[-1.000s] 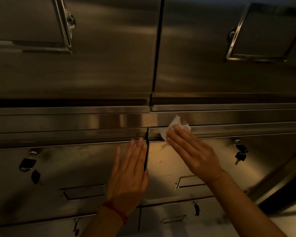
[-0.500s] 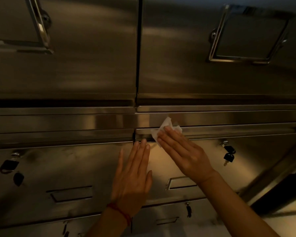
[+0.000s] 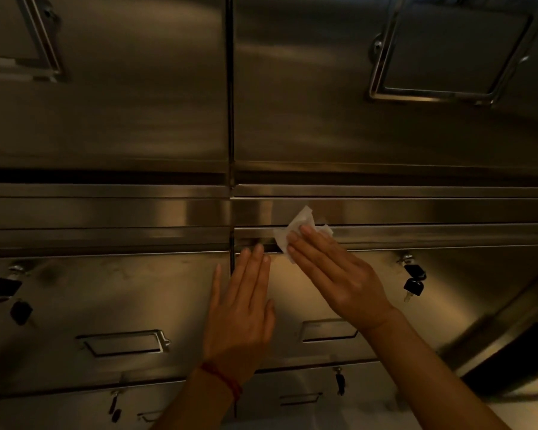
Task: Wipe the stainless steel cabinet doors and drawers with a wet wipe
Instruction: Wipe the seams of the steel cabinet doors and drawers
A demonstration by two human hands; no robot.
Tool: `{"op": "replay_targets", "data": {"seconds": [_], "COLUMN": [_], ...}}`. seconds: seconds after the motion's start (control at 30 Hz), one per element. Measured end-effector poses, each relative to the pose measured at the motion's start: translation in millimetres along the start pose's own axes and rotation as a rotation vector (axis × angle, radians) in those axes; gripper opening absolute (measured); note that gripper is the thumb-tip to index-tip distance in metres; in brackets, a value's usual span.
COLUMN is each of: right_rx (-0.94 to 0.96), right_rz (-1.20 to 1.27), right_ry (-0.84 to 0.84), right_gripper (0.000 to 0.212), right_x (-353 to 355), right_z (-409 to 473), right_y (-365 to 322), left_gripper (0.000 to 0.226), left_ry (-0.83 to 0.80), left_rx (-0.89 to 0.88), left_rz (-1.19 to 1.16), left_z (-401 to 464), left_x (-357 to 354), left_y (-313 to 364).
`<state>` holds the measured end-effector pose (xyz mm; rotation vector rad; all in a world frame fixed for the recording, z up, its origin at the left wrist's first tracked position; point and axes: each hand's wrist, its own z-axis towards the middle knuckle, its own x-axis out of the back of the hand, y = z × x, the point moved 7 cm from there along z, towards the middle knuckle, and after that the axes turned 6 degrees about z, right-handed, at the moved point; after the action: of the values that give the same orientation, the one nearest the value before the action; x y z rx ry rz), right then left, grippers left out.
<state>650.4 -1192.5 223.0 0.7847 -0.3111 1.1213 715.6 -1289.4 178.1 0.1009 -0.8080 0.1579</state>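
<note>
The right hand (image 3: 339, 274) pressed a crumpled white wet wipe (image 3: 295, 231) with straight fingers against the brushed steel ledge above a drawer (image 3: 448, 305). Beside it, the left hand (image 3: 239, 315) lay flat, fingers straight and together, across the seam between two drawers. Keys (image 3: 413, 280) hung right of the hands. Upper cabinet doors (image 3: 292, 103) were dim, with handles cut off by the frame.

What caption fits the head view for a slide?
Right hand presses a wet wipe on the drawer's top edge; left hand lies flat below.
</note>
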Motion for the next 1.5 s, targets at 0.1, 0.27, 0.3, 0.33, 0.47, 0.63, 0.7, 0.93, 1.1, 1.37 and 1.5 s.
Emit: {"op": "replay_targets", "data": {"seconds": [0.1, 0.27, 0.3, 0.33, 0.47, 0.63, 0.7, 0.93, 1.1, 1.37, 1.5], "right_rx": [-0.026, -0.06, -0.043, -0.024, -0.006, -0.125, -0.172, -0.157, -0.157, -0.101, -0.083], "right_rz": [-0.021, -0.016, -0.016, -0.017, -0.013, -0.023, -0.016, -0.067, -0.098, -0.112, -0.145], "right_ry": [0.0, 0.04, 0.04, 0.037, 0.017, 0.006, 0.021, 0.002, 0.001, 0.024, 0.034], "right_gripper": [0.033, 0.03, 0.03, 0.031, 0.033, 0.036, 0.037, 0.037, 0.043, 0.034, 0.033], "right_x": [2.4, 1.2, 0.7, 0.3, 2.1, 4.3, 4.8, -1.0, 4.0, -4.5, 0.8], "right_z": [-8.3, -8.1, -5.8, -4.0, -6.3, -17.5, -16.6, -3.4, -9.0, -6.1, -11.8], "right_y": [6.4, 2.0, 0.2, -0.8, 4.1, 7.4, 4.3, -12.9, -7.5, -10.5, -2.5], "left_gripper": [0.058, 0.056, 0.056, 0.056, 0.056, 0.056, 0.056, 0.07, 0.074, 0.078, 0.067], "left_ry": [-0.03, -0.047, -0.044, -0.042, -0.036, -0.044, -0.048, -0.022, -0.016, 0.002, 0.012], "left_rx": [0.006, 0.008, 0.014, 0.02, 0.025, 0.01, 0.0, -0.029, -0.046, -0.051, -0.055], "left_rz": [0.006, 0.077, 0.087, 0.093, 0.101, 0.099, 0.106, 0.105, 0.098, 0.111, 0.089], "left_z": [0.9, 0.8, 0.4, 0.3, 1.4, 0.8, 0.9, 2.4, 1.5, 0.2, -1.9], "left_x": [0.5, 1.4, 1.7, 1.9, 5.4, 6.5, 6.8, 9.0, 6.8, -3.5, -7.9], "left_y": [-2.1, -0.6, -0.1, 0.5, 2.3, 0.8, 0.9, 0.3, -2.2, -3.7, -5.1]}}
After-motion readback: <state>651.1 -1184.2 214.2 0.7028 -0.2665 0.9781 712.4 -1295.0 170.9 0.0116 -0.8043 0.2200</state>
